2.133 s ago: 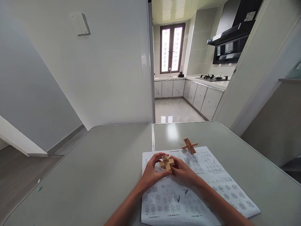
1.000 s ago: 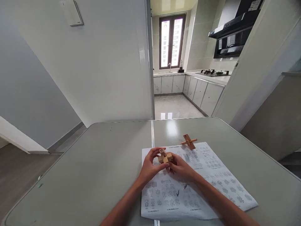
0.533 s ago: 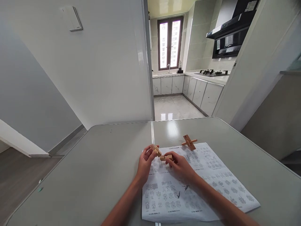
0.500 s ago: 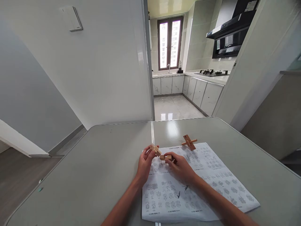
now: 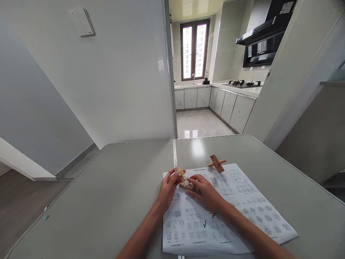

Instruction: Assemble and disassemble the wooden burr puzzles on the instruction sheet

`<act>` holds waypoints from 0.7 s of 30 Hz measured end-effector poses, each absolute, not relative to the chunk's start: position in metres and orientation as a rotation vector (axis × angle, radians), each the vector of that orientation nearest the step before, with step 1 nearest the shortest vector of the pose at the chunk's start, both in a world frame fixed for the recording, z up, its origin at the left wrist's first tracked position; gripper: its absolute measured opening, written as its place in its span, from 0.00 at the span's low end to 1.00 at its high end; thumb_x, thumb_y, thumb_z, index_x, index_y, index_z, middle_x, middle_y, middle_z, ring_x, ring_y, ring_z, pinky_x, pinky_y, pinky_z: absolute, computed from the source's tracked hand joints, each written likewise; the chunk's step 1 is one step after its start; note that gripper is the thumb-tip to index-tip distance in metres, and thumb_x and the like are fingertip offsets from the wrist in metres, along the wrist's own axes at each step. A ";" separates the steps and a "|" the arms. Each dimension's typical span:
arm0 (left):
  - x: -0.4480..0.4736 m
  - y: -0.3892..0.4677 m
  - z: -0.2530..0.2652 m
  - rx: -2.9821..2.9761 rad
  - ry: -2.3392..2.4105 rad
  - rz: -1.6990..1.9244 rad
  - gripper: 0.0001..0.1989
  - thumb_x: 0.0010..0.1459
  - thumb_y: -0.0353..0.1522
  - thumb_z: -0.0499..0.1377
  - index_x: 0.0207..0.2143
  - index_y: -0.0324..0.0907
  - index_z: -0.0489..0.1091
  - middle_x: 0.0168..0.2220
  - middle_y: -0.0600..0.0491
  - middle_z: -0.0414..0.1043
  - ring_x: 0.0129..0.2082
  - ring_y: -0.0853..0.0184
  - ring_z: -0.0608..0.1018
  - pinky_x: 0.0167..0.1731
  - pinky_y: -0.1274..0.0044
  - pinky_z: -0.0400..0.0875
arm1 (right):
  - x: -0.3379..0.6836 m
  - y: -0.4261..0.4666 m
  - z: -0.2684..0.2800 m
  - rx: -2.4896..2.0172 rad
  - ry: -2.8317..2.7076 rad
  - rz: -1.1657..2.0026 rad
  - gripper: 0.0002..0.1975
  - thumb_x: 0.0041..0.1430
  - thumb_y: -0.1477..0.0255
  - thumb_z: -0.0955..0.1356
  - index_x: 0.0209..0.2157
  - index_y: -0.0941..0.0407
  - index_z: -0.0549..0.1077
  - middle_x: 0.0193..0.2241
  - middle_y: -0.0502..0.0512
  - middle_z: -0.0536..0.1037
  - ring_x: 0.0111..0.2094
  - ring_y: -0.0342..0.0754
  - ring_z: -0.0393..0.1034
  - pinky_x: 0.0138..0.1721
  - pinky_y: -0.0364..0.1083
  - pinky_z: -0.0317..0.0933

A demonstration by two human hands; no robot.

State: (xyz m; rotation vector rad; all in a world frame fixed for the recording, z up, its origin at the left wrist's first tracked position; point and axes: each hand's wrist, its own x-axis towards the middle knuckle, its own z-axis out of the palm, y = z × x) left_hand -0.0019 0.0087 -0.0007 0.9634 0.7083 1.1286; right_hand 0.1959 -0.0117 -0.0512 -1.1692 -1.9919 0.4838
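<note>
My left hand (image 5: 166,190) is closed around a small assembly of wooden puzzle pieces (image 5: 180,174), pinched between thumb and fingers and tilted above the paper. Just below and in front of it is a notched wooden puzzle piece (image 5: 185,185), its right end between the thumb and fingers of my right hand (image 5: 206,192). The two wooden parts are very close; whether they touch I cannot tell. Under both hands lies a large printed sheet (image 5: 194,233) covered with small diagrams. Farther back, a crossed wooden assembly (image 5: 217,163) rests at the sheet's top edge.
The grey table (image 5: 107,201) has rounded far corners and a seam (image 5: 174,153) down its middle. A wall (image 5: 129,72) rises behind its left side. Through a doorway are kitchen cabinets (image 5: 191,98), a stove (image 5: 244,83) and a window (image 5: 194,50).
The puzzle piece at my right hand has turned and moved slightly left and nearer, under the left-hand pieces. My right fingers have stretched out more. The left-hand pieces have shifted slightly right.
</note>
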 end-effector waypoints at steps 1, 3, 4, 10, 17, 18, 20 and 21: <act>-0.002 0.008 0.000 0.971 0.719 1.129 0.26 0.59 0.47 0.67 0.53 0.40 0.73 0.53 0.41 0.78 0.51 0.54 0.79 0.53 0.66 0.71 | 0.197 -0.012 -0.049 -1.180 -1.953 0.489 0.25 0.62 0.69 0.73 0.60 0.44 0.70 0.51 0.56 0.75 0.52 0.57 0.72 0.52 0.57 0.71; -0.001 0.006 0.001 0.996 0.746 1.128 0.28 0.58 0.48 0.67 0.54 0.41 0.72 0.52 0.40 0.79 0.51 0.53 0.80 0.52 0.65 0.72 | 0.198 -0.012 -0.047 -1.180 -1.875 0.490 0.31 0.61 0.69 0.73 0.64 0.44 0.64 0.54 0.57 0.73 0.52 0.57 0.72 0.53 0.57 0.72; -0.001 0.005 0.001 1.019 0.759 1.117 0.28 0.57 0.48 0.67 0.55 0.42 0.71 0.52 0.40 0.79 0.50 0.52 0.81 0.52 0.65 0.72 | 0.199 -0.012 -0.046 -1.166 -1.848 0.489 0.34 0.61 0.68 0.73 0.66 0.44 0.61 0.55 0.58 0.72 0.52 0.57 0.72 0.53 0.58 0.72; 0.000 0.001 -0.003 1.204 0.785 0.940 0.32 0.55 0.45 0.71 0.58 0.44 0.68 0.50 0.41 0.80 0.51 0.52 0.80 0.52 0.64 0.72 | 0.200 -0.014 -0.042 -1.054 -1.893 0.437 0.40 0.59 0.65 0.74 0.69 0.42 0.56 0.63 0.59 0.64 0.61 0.59 0.65 0.58 0.59 0.69; -0.001 0.002 -0.005 1.268 0.703 0.876 0.31 0.56 0.43 0.70 0.59 0.44 0.67 0.47 0.43 0.79 0.50 0.54 0.80 0.50 0.66 0.72 | 0.199 -0.016 -0.034 -0.974 -1.918 0.384 0.29 0.62 0.67 0.73 0.62 0.45 0.65 0.57 0.60 0.71 0.59 0.60 0.68 0.57 0.59 0.68; -0.002 0.002 -0.003 1.262 0.695 0.871 0.31 0.57 0.43 0.70 0.59 0.44 0.67 0.48 0.43 0.79 0.50 0.54 0.80 0.50 0.66 0.72 | 0.199 -0.017 -0.032 -0.981 -1.916 0.398 0.29 0.62 0.67 0.73 0.62 0.45 0.65 0.57 0.60 0.72 0.58 0.60 0.68 0.57 0.60 0.68; -0.004 0.001 0.002 1.253 0.678 0.854 0.30 0.58 0.43 0.69 0.59 0.45 0.67 0.49 0.43 0.79 0.51 0.53 0.80 0.51 0.65 0.71 | 0.198 -0.018 -0.030 -0.995 -1.904 0.426 0.30 0.61 0.65 0.74 0.62 0.44 0.66 0.57 0.60 0.73 0.58 0.62 0.68 0.57 0.61 0.67; -0.004 0.001 0.004 1.252 0.664 0.842 0.29 0.58 0.43 0.69 0.59 0.45 0.68 0.50 0.42 0.79 0.52 0.52 0.80 0.52 0.65 0.71 | 0.197 -0.019 -0.028 -0.996 -1.893 0.435 0.30 0.60 0.64 0.74 0.62 0.44 0.66 0.57 0.60 0.73 0.58 0.62 0.68 0.57 0.62 0.68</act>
